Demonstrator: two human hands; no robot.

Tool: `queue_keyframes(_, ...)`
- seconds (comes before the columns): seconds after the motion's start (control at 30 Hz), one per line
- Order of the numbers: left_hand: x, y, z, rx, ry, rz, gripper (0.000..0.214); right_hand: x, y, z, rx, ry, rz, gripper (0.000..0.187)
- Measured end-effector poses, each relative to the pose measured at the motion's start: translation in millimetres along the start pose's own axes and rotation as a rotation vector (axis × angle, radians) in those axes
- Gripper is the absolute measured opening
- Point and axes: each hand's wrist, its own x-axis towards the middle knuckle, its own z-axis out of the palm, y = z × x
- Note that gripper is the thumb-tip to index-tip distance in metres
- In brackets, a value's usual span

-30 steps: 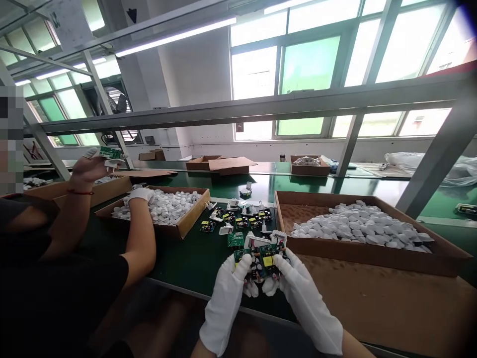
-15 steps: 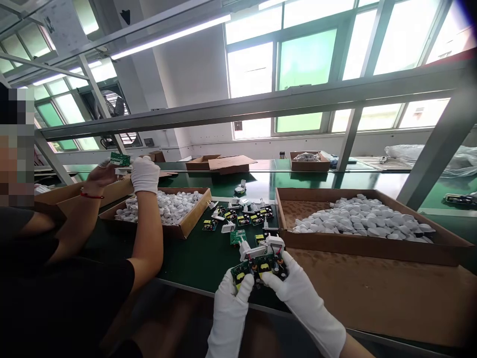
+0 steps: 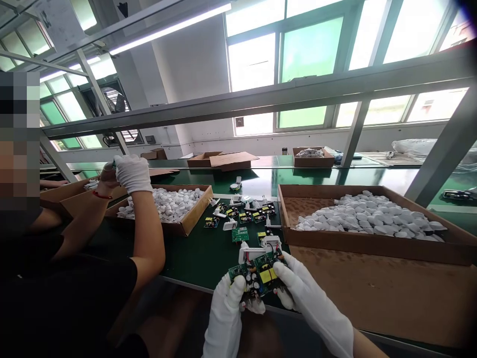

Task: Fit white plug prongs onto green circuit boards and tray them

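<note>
Two green circuit boards with white plug housings wired to them are held up over the bench's front edge. My gloved left hand (image 3: 231,303) pinches the left circuit board (image 3: 238,271) between thumb and fingers. My gloved right hand (image 3: 298,283) grips the right circuit board (image 3: 266,273), which carries a yellow-taped transformer. White plug housings (image 3: 256,252) stick up behind the boards. Just beyond lie several more circuit boards (image 3: 246,217) with plug housings, and a green board (image 3: 240,234) lies nearest on the green bench.
On the right a cardboard tray (image 3: 372,246) holds many white plastic pieces (image 3: 372,216). Another such tray (image 3: 188,226) stands left of the boards. A co-worker's gloved hand (image 3: 133,174) is raised above it. A metal rail (image 3: 261,107) crosses overhead.
My right hand has tilted its board so the yellow transformer shows more, and my fingers have shifted beneath. The co-worker's hands have drawn left, and their board is now mostly hidden.
</note>
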Motion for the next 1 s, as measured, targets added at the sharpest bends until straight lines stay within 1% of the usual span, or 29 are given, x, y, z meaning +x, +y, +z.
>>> queue_keyframes(0.1, -4, 0, 4.7, -0.008, 0.043, -0.019, 0.05, 1, -3, 0, 0.072, 0.008, 0.044, 0.034)
queue_keyframes(0.2, -7, -1, 4.3, -0.064, 0.081, -0.058, 0.042, 3, -2, 0, 0.092, 0.039, 0.09, 0.033)
queue_keyframes(0.3, -5, -4, 5.7, -0.143, 0.064, -0.079, 0.039, 7, 4, 1, 0.168, 0.057, 0.117, 0.033)
queue_keyframes(0.33, -4, -5, 7.1, -0.188, 0.055, -0.091, 0.038, 8, 6, 3, 0.226, 0.037, 0.136, 0.035)
queue_keyframes(0.43, 2, -9, 9.2, -0.362, 0.049, -0.149, 0.033, 8, 11, 6, 0.415, -0.042, 0.17, 0.051)
queue_keyframes(0.47, 5, -9, 7.1, -0.415, 0.073, -0.169, 0.033, 8, 10, 6, 0.45, -0.05, 0.166, 0.052)
queue_keyframes(0.53, 13, -5, -4.2, -0.433, 0.166, -0.143, 0.036, 9, 5, 1, 0.437, -0.049, 0.145, 0.047)
queue_keyframes(0.57, 18, -1, -13.5, -0.389, 0.223, -0.098, 0.038, 11, 2, -3, 0.39, -0.057, 0.151, 0.042)
queue_keyframes(0.6, 25, 4, -24.7, -0.285, 0.274, -0.017, 0.039, 14, -2, -8, 0.318, -0.081, 0.167, 0.037)
queue_keyframes(0.63, 33, 10, -37.1, -0.13, 0.275, 0.042, 0.039, 18, -6, -13, 0.223, -0.114, 0.179, 0.034)
queue_keyframes(0.67, 41, 17, -49.5, 0.05, 0.306, 0.095, 0.038, 24, -9, -18, 0.113, -0.148, 0.184, 0.032)
queue_keyframes(0.73, 62, 30, -71.6, 0.449, 0.265, 0.025, 0.037, 41, -14, -21, -0.117, -0.208, 0.177, 0.029)
queue_keyframes(0.77, 73, 36, -79.9, 0.631, 0.221, -0.021, 0.039, 50, -14, -19, -0.23, -0.236, 0.169, 0.029)
queue_keyframes(0.8, 84, 41, -86.1, 0.8, 0.174, -0.064, 0.042, 60, -14, -15, -0.346, -0.273, 0.173, 0.029)
queue_keyframes(0.87, 107, 50, -92.1, 0.961, 0.141, -0.101, 0.048, 79, -13, -1, -0.633, -0.351, 0.19, 0.031)
queue_keyframes(0.93, 128, 56, -92.4, 1.09, 0.161, -0.09, 0.051, 95, -13, 16, -0.93, -0.429, 0.176, 0.029)
queue_keyframes(1.0, 144, 60, -90.8, 1.222, 0.223, -0.047, 0.055, 109, -15, 29, -1.09, -0.417, 0.132, 0.029)
